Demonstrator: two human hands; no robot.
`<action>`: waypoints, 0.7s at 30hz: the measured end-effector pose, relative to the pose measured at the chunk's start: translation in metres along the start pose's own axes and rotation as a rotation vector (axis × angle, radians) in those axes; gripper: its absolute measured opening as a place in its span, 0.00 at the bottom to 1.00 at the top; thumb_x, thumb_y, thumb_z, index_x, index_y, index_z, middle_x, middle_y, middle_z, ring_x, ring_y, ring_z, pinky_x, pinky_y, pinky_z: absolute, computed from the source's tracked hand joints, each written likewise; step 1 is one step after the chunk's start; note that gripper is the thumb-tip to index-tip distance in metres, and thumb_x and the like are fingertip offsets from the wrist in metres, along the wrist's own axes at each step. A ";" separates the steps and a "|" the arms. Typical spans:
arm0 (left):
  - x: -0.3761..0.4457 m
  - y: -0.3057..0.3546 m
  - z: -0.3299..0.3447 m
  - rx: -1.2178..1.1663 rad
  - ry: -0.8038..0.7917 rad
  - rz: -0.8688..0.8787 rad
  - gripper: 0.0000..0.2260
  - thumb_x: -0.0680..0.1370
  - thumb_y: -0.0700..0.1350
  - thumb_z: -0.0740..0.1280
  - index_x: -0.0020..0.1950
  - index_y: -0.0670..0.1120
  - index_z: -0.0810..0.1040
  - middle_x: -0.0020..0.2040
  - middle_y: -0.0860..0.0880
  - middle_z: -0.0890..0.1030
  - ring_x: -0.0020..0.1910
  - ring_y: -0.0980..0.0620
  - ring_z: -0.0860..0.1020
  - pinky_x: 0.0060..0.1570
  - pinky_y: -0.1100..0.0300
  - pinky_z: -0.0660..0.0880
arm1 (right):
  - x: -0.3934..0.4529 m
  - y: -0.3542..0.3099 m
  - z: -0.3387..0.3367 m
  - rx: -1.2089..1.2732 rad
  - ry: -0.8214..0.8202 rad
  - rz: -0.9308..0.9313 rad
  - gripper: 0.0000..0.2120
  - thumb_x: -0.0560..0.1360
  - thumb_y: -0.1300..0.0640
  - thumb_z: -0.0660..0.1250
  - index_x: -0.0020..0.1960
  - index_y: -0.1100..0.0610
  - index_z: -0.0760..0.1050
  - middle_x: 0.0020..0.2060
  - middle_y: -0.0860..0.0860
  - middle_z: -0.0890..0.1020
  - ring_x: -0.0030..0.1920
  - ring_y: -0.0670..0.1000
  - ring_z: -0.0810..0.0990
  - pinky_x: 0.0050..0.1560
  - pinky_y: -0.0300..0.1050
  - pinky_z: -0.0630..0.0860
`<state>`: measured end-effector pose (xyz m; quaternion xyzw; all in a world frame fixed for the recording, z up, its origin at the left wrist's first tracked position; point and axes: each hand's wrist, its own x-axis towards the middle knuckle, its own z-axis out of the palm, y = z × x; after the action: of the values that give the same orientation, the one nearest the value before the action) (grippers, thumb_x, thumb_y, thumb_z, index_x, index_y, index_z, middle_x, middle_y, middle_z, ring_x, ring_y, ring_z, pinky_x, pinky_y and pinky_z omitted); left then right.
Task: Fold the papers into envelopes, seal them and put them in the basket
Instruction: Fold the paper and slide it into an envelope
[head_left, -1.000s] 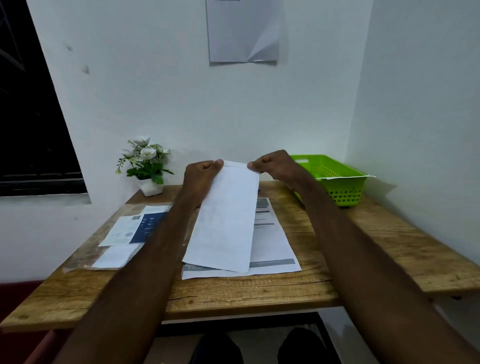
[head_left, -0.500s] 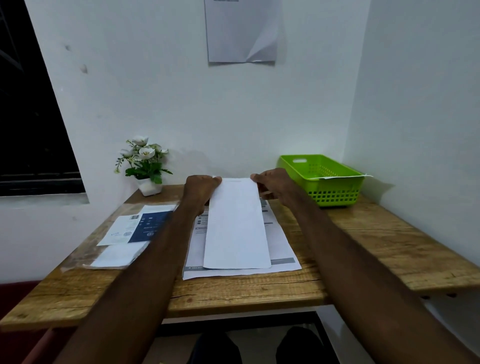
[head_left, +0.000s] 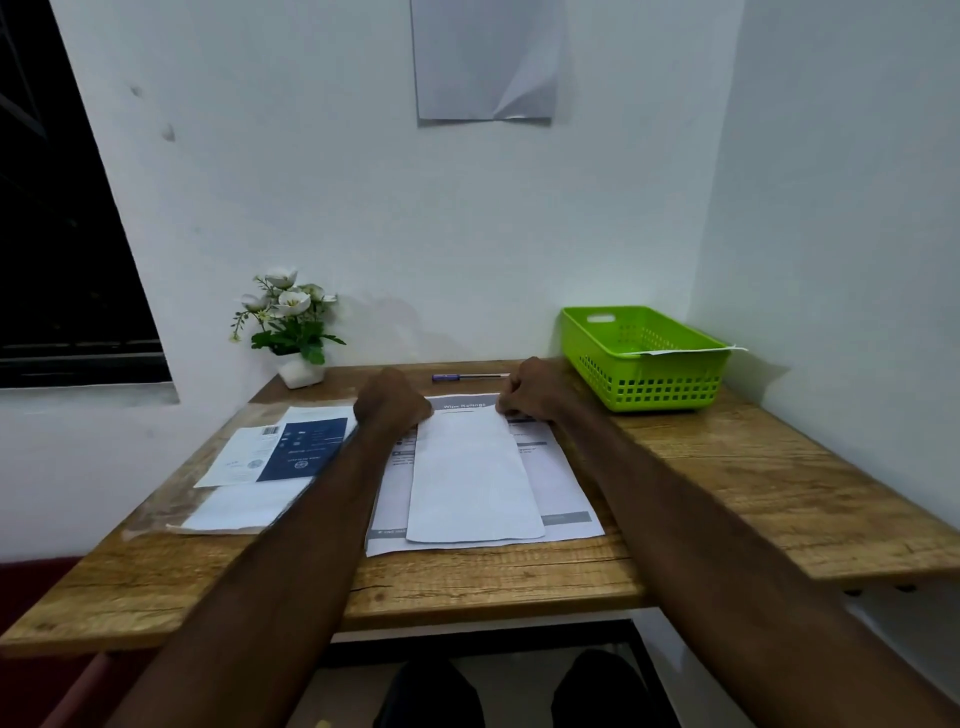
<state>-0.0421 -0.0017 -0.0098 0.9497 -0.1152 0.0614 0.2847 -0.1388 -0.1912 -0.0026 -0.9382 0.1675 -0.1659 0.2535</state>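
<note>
Left hand (head_left: 393, 402) and right hand (head_left: 530, 391), fingers curled, pinch the far corners of the folded paper (head_left: 470, 478). It lies flat on printed sheets (head_left: 563, 493) mid-worktop (head_left: 779, 493). The basket (head_left: 644, 356) sits at the far right corner.

The wooden surface (head_left: 727, 483) stands in a corner between two white walls. At its back left a small white pot of flowers (head_left: 291, 327) stands against the wall. A pen (head_left: 467, 376) lies along the back edge. At the back right sits a green basket (head_left: 644, 364) with a white sheet over its right rim. In the middle lies a printed sheet (head_left: 561, 493), and on it a folded white paper (head_left: 472, 483). To the left lies a clear plastic sleeve (head_left: 171, 499) with a blue-and-white leaflet (head_left: 291, 447) and plain paper.
</note>
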 end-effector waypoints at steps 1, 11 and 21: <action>0.001 0.000 0.000 0.023 0.012 -0.008 0.19 0.69 0.49 0.79 0.55 0.42 0.82 0.56 0.43 0.84 0.55 0.42 0.82 0.43 0.55 0.76 | -0.001 -0.001 0.000 -0.006 0.000 -0.003 0.06 0.67 0.60 0.77 0.41 0.63 0.85 0.37 0.59 0.86 0.39 0.55 0.84 0.45 0.53 0.83; 0.016 -0.011 -0.008 0.044 0.280 0.005 0.10 0.77 0.44 0.73 0.58 0.45 0.85 0.58 0.43 0.83 0.57 0.41 0.82 0.53 0.50 0.79 | -0.001 -0.012 -0.001 -0.164 -0.059 -0.072 0.13 0.70 0.61 0.70 0.47 0.47 0.88 0.27 0.40 0.76 0.40 0.44 0.78 0.42 0.38 0.73; 0.028 -0.031 -0.004 0.218 0.193 0.224 0.14 0.83 0.48 0.65 0.68 0.54 0.80 0.63 0.43 0.78 0.61 0.40 0.78 0.56 0.50 0.76 | 0.001 -0.007 0.003 -0.135 -0.035 -0.102 0.13 0.71 0.62 0.69 0.48 0.48 0.89 0.43 0.48 0.88 0.38 0.43 0.76 0.40 0.38 0.70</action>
<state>-0.0076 0.0205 -0.0182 0.9459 -0.1851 0.1957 0.1810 -0.1348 -0.1849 -0.0013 -0.9632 0.1258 -0.1503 0.1840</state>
